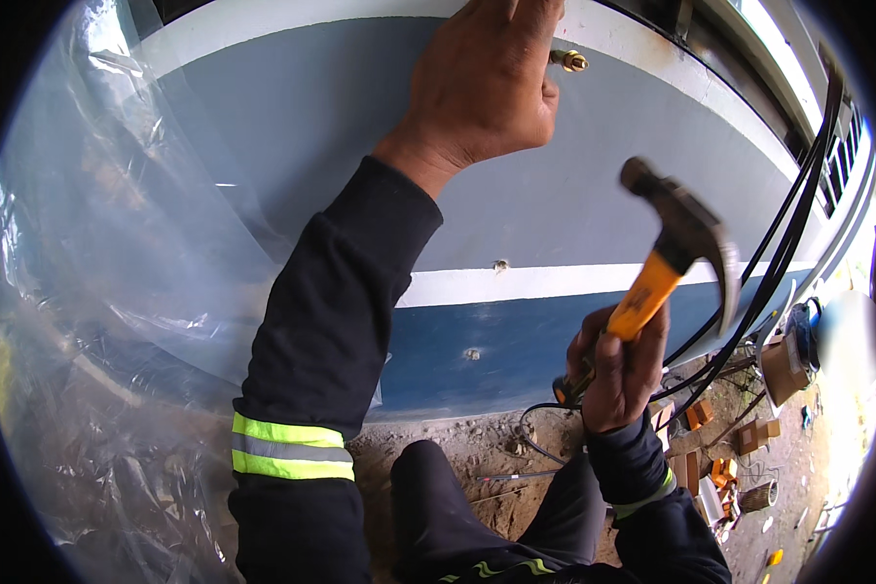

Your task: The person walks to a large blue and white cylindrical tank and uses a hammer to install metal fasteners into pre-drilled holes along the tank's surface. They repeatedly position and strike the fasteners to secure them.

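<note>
My left hand [487, 88] is closed at the upper part of the grey wall [341, 107], partly cut off by the top edge. From between its fingers a brass-coloured bolt [569, 60] sticks out, its end pointing right; the rest is hidden by the hand. Lower and to the right, my right hand [621, 375] grips a claw hammer [676, 219] by its yellow and black handle. The hammer stands upright in front of the wall, head up, its claw to the right and its striking face toward the upper left, apart from the bolt.
Two small holes [501, 265] mark the wall, one in the white stripe, one in the blue band. Clear plastic sheeting [117, 321] hangs at the left. Black cables [784, 248] run down the right. Cardboard boxes [757, 435] and debris lie on the dirt ground.
</note>
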A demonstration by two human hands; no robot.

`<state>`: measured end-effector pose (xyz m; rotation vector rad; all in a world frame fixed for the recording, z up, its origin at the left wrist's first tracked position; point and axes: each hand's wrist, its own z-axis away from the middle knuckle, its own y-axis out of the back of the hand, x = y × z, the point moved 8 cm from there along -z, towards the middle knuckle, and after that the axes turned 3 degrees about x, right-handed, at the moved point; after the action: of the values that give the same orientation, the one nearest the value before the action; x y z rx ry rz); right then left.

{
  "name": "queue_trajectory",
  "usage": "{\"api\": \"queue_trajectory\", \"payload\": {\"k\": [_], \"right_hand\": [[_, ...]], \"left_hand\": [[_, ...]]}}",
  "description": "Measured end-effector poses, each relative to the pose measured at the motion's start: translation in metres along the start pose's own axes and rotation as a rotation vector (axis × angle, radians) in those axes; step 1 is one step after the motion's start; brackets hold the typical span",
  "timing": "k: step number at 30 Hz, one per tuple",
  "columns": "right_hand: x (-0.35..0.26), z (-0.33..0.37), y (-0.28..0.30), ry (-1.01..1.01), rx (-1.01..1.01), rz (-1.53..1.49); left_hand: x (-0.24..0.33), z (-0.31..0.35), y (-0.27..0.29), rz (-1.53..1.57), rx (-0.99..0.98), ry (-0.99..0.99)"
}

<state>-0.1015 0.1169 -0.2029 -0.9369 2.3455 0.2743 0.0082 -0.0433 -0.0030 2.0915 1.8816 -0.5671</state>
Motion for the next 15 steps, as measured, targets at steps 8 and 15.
{"api": "queue_trajectory", "payload": {"k": [8, 15], "right_hand": [[-0.023, -0.054, -0.03, 0.192, 0.051, 0.142], [-0.033, -0.047, -0.026, 0.349, 0.118, 0.079]], "left_hand": [[-0.016, 0.003, 0.023, -0.045, 0.276, 0.042], [-0.012, 0.004, 0.02, -0.062, 0.212, 0.078]]}}
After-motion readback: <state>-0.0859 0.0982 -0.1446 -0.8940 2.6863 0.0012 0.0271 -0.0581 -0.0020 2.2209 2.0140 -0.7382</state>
